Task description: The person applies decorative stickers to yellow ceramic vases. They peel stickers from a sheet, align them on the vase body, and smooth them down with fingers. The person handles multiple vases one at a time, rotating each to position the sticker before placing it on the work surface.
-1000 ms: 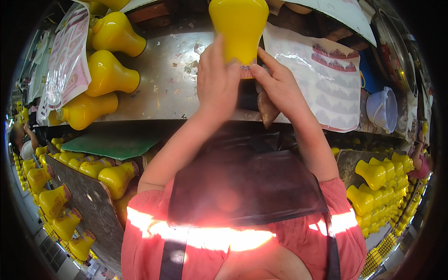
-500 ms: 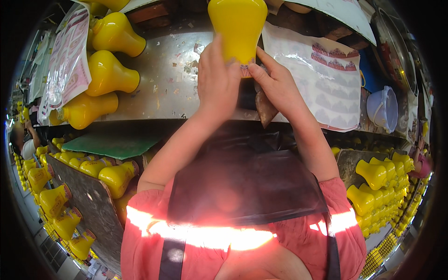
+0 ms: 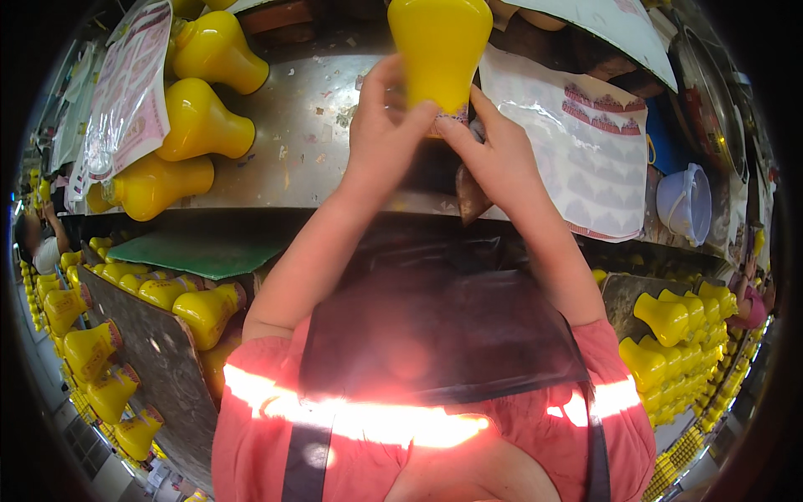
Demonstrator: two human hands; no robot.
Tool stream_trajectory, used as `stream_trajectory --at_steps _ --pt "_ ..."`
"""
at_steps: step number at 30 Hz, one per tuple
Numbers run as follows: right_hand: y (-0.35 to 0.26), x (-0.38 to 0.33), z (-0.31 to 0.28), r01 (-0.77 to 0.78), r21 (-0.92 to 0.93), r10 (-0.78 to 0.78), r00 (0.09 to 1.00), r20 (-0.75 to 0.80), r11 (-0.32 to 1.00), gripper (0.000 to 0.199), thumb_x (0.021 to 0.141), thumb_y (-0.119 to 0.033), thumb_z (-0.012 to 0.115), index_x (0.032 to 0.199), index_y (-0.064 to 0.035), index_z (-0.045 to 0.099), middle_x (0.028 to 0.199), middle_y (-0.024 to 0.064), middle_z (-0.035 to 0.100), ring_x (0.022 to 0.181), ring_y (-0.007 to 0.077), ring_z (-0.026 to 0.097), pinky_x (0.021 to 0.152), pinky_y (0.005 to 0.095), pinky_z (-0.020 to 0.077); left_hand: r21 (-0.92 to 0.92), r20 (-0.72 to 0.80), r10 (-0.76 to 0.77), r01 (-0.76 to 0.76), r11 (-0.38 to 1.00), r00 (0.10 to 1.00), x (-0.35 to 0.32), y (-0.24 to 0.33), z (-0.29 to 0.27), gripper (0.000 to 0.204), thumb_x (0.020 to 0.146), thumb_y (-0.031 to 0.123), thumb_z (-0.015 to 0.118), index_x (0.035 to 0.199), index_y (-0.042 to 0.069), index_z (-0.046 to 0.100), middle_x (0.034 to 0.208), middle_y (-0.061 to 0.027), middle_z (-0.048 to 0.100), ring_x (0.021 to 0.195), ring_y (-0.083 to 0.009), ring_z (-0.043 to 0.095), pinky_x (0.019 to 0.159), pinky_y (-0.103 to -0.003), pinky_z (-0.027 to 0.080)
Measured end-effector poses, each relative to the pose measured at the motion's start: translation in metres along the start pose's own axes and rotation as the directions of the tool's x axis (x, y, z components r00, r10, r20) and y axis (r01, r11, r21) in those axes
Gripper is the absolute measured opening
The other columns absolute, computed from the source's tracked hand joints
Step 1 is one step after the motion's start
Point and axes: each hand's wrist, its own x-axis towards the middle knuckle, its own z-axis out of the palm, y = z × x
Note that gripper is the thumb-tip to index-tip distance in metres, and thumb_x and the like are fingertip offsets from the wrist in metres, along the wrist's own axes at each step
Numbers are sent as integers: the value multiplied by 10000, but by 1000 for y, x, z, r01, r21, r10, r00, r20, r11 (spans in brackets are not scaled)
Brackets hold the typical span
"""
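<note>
A glossy yellow vase-shaped bottle [image 3: 439, 54] stands out in front of me at the top of the head view, its upper end cut off by the picture's edge. Around its narrow lower part runs a small patterned purple-red band [image 3: 458, 112]. My left hand [image 3: 386, 125] is closed round the bottle's left side, the thumb pressed low by the band. On the other side my right hand [image 3: 495, 138] grips it, with the thumb on the band and the fingers partly hidden behind. Just below the right hand is a brown pointed piece [image 3: 473, 197].
Right of my hands lies a sheet of scalloped purple-red prints [image 3: 577, 159], beside a pale lilac bucket [image 3: 686, 205]. Several yellow bottles [image 3: 205, 121] lie at the left of the metal table [image 3: 293, 142], near a pink printed sheet [image 3: 134, 100]. More bottles [image 3: 669, 318] fill racks on both sides.
The bottle has shifted slightly right. My left thumb has come down across its lower part near the band, and the left fingers have curled round its side.
</note>
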Motion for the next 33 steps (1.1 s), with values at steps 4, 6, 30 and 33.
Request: stream_trajectory --at_steps 4,6,30,33 --pt "12 4 -1 28 73 -28 1000 4 997 725 932 -535 612 1494 -91 496 948 195 723 864 329 694 806 395 529 42 -76 52 -49 998 996 1 -6 2 666 870 197 741 1460 54 467 1345 -116 585 1013 -181 629 864 -326 546" --pt "16 4 -3 69 148 -69 998 -7 987 737 919 -565 596 1484 -102 499 916 215 720 845 386 705 779 431 535 62 -77 52 -48 997 996 0 -9 1 668 873 211 746 1462 53 473 1345 -120 584 1026 -185 626 872 -328 543" --pt "9 -2 -6 68 -2 -68 997 42 998 586 1027 -390 582 1510 -72 484 1030 158 730 935 225 690 859 334 519 240 -46 163 -148 959 985 -7 -13 -1 643 945 258 659 1535 112 449 1305 -176 585 1041 -263 647 937 -378 525" --pt "7 -1 -8 79 152 -87 995 48 985 593 1014 -427 569 1483 -70 496 1013 200 725 919 316 700 846 385 525 232 -37 148 -136 963 988 -7 -13 -2 644 947 264 650 1538 111 444 1316 -181 583 1051 -276 649 944 -388 525"
